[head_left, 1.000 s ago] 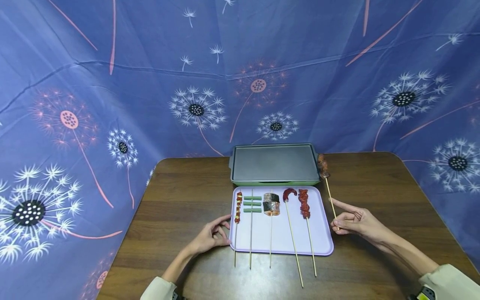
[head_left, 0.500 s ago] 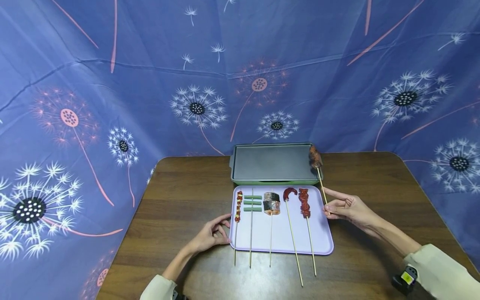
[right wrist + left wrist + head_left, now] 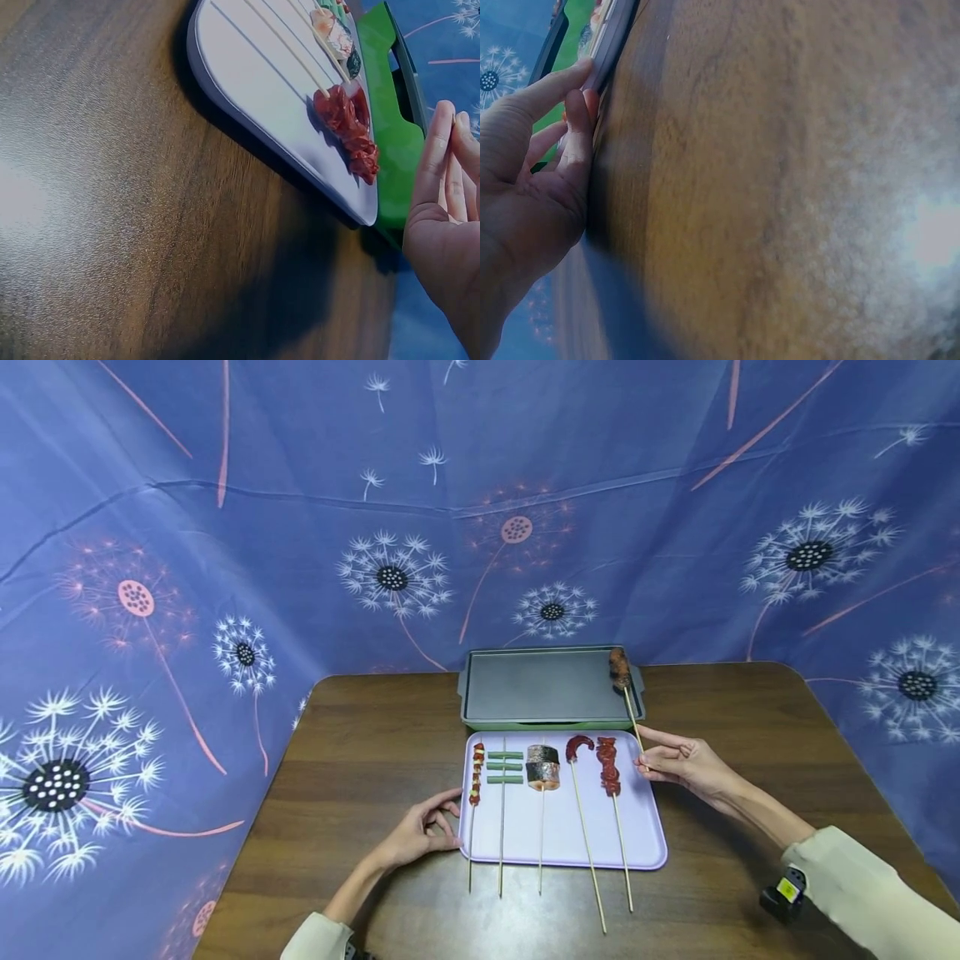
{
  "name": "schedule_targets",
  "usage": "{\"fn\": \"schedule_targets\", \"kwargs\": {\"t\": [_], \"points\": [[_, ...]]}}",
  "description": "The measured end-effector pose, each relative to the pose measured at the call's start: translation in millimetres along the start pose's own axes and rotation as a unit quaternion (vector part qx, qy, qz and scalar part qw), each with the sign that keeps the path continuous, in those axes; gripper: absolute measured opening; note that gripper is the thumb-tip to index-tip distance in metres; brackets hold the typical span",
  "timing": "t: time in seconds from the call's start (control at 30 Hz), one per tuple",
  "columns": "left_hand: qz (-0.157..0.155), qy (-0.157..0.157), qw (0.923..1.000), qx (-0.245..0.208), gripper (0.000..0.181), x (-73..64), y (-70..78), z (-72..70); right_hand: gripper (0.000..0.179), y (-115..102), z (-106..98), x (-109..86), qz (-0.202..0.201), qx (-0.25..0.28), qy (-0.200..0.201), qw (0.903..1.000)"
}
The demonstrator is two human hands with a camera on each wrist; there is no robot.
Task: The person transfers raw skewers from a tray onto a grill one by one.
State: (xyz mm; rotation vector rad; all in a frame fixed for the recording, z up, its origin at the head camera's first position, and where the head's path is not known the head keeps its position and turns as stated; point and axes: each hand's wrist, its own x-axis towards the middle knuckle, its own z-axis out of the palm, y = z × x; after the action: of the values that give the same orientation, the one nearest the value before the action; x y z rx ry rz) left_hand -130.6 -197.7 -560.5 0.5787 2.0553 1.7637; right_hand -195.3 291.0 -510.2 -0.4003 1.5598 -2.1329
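Note:
My right hand [image 3: 688, 767] pinches the stick of a skewer with browned meat [image 3: 619, 668]. That skewer tilts up and away, with its meat over the right end of the dark grill plate [image 3: 543, 687]; I cannot tell whether they touch. My left hand [image 3: 417, 833] touches the left edge of a lilac tray [image 3: 558, 835] with its fingertips. On the tray lie a narrow red-and-yellow skewer [image 3: 477, 774], a green bean-like skewer [image 3: 505, 767], a fish-chunk skewer [image 3: 543, 767], a curled red skewer [image 3: 578, 747] and a red meat skewer [image 3: 608, 767].
The grill has a green base [image 3: 388, 120] and stands right behind the tray. Several sticks poke out past the tray's front edge. All stand on a brown wooden table [image 3: 360, 735], with a blue dandelion-print cloth [image 3: 300, 552] hanging behind.
My right hand has moved left and away from me, carrying the browned meat skewer from beside the grill to over its right end. The left hand and the tray have stayed in place.

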Motion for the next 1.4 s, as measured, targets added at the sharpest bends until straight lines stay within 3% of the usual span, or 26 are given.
{"fn": "schedule_targets", "kwargs": {"t": [0.4,0.7,1.0,1.23,1.4], "points": [[0.000,0.002,1.0000,0.003,0.078,0.0,-0.6,-0.2,0.049,8,-8,5.1,0.008,0.019,0.011,0.9997],[0.001,0.001,1.0000,0.000,0.079,-0.4,1.3,0.5,0.054,10,-7,4.4,0.011,0.002,0.019,0.9997],[-0.011,-0.001,0.9999,0.002,0.079,1.3,2.9,1.1,0.056,5,-7,-3.8,0.040,-0.040,0.021,0.9982],[-0.015,-0.004,0.9999,-0.003,0.080,-1.0,2.8,-0.9,0.051,8,-4,-20.6,0.064,-0.021,-0.026,0.9974],[-0.009,-0.006,0.9999,-0.002,0.079,1.1,1.9,0.6,0.049,9,0,-38.7,0.059,-0.012,-0.062,0.9963]]}}
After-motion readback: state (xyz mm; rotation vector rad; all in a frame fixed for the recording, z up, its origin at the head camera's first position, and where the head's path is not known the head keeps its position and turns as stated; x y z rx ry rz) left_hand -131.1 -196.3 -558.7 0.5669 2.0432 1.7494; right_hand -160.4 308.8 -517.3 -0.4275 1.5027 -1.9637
